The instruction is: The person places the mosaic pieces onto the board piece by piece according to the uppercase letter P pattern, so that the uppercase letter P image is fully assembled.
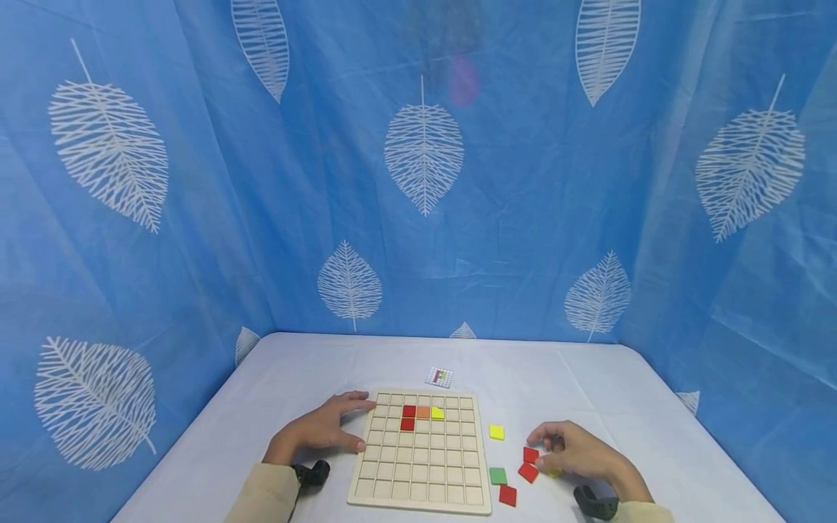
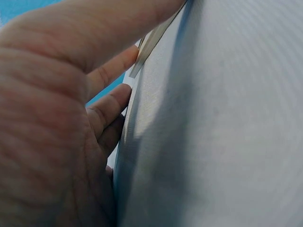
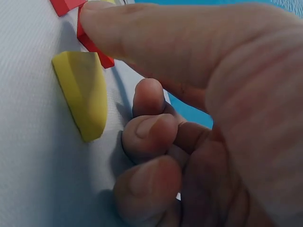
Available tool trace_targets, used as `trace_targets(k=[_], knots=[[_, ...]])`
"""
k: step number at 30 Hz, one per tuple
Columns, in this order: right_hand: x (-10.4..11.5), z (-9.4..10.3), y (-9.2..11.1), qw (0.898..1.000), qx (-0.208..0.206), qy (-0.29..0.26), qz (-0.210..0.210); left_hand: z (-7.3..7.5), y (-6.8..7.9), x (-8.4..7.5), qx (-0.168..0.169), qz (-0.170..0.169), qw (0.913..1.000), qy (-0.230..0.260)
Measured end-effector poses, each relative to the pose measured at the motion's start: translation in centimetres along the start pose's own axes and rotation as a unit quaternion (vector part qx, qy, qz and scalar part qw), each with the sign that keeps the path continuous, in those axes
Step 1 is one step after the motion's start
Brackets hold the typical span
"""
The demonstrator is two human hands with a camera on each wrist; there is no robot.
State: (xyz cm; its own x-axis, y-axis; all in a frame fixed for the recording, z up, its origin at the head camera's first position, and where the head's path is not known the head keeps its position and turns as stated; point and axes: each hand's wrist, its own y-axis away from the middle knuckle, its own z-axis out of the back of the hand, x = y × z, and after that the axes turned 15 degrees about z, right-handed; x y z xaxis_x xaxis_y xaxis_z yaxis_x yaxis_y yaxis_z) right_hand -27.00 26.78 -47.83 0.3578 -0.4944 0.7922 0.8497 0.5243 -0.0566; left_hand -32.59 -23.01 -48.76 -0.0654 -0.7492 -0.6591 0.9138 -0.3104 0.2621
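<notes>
A pale wooden grid board [image 1: 418,459] lies on the table. My left hand [image 1: 320,425] is at its left edge, thumb and fingertips against the rim. Set in its upper rows are two red tiles [image 1: 408,418], an orange tile [image 1: 423,412] and a yellow round-edged tile [image 1: 437,413]. To the right of the board, my right hand [image 1: 578,449] hovers low over loose pieces, thumb and forefinger apart. In the right wrist view the thumb overlaps a red tile [image 3: 90,42]. A yellow curved-edge piece [image 3: 83,94] lies below the thumb; the hand mostly hides it in the head view.
A small pattern card [image 1: 439,377] lies behind the board. Between board and right hand are a yellow square [image 1: 497,432], a green square [image 1: 498,476] and another red tile [image 1: 508,495]. Blue leaf-print curtains [image 1: 497,276] surround the white-covered table [image 1: 588,385].
</notes>
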Motion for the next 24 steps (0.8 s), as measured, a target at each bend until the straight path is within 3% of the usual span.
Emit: trace_targets(k=[24], knots=[[0.17, -0.41, -0.25, 0.999, -0.007, 0.04, -0.017, -0.12, -0.12, 0.15, -0.007, -0.006, 0.9998, -0.016]])
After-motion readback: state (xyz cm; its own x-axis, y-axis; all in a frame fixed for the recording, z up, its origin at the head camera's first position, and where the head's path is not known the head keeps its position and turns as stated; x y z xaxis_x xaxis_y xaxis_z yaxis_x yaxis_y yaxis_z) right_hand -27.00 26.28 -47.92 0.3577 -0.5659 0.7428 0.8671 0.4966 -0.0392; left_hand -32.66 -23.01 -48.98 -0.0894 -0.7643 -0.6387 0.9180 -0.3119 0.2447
